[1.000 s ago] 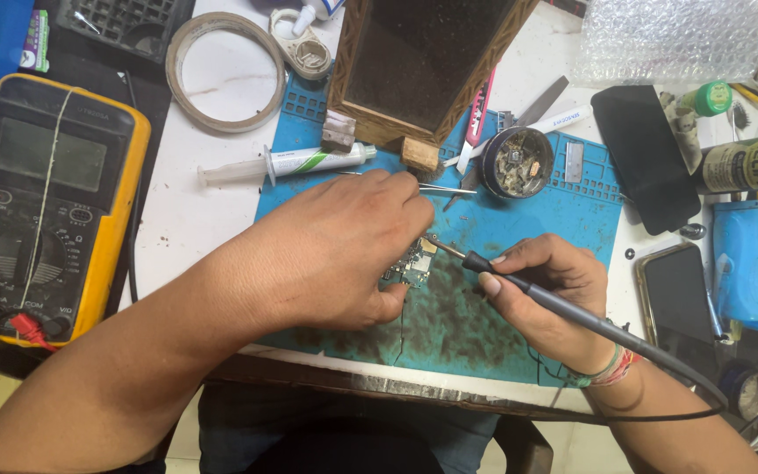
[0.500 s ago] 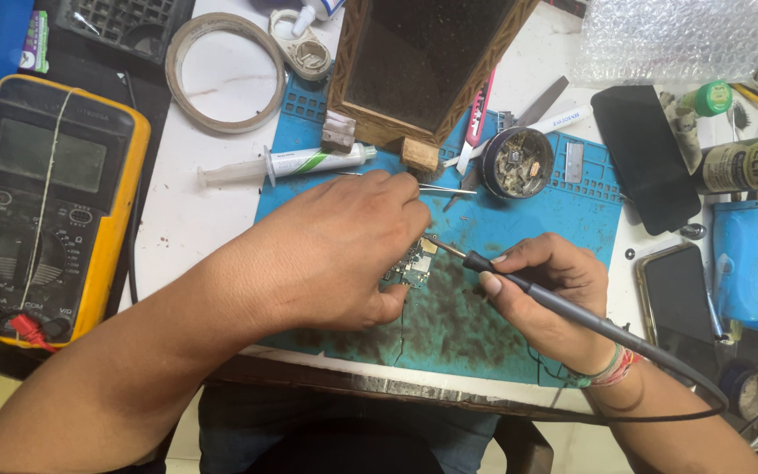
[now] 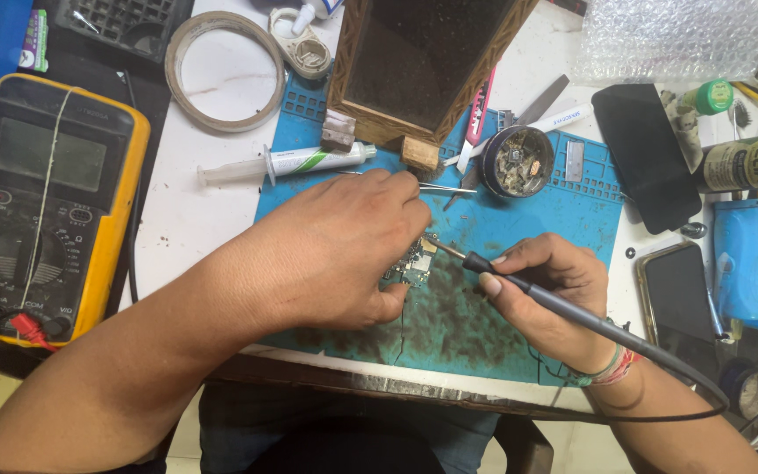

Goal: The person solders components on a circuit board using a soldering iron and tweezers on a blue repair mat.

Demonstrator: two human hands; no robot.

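Circuit board (image 3: 413, 266): small, green w/ tiny parts, flat on blue work mat (image 3: 563, 211), mid-scene, mostly hidden under left hand.
Handling: judged light, stiff, thin, fragile; prone to skate on mat unless pinned. Best held by bare edges, off the components.
Left hand (image 3: 335, 250): palm down over board, fingers curled, fingertips pressing board's left edge to mat; a pin-down, not a lift.
Right hand (image 3: 547, 283): fingers clenched round soldering iron (image 3: 519, 283) in pen grip; tip aimed left, at or just off board's far-right corner. Contact: can't tell.
Iron cord (image 3: 660, 351): runs right and near, past wrist w/ thread bands, loops off table edge; could tug the tip.
Mat: stained dark near the board.
Tweezers (image 3: 446, 187): just far of left knuckles, close enough to get knocked.
Syringe (image 3: 282, 163): white, far-left on mat edge.
Round tin (image 3: 519, 161): far of right hand, full of small scraps.
Wooden box (image 3: 423, 66): far, upright, brown.
Multimeter (image 3: 46, 202): yellow, well left, apart from work.
Tape ring (image 3: 225, 72): far left.
Phones (image 3: 647, 158): dark, right side, one far, one near.
Bubble wrap (image 3: 677, 39): far right.
In the way: nothing betw. tip and board; left fingers sit close to hot tip.
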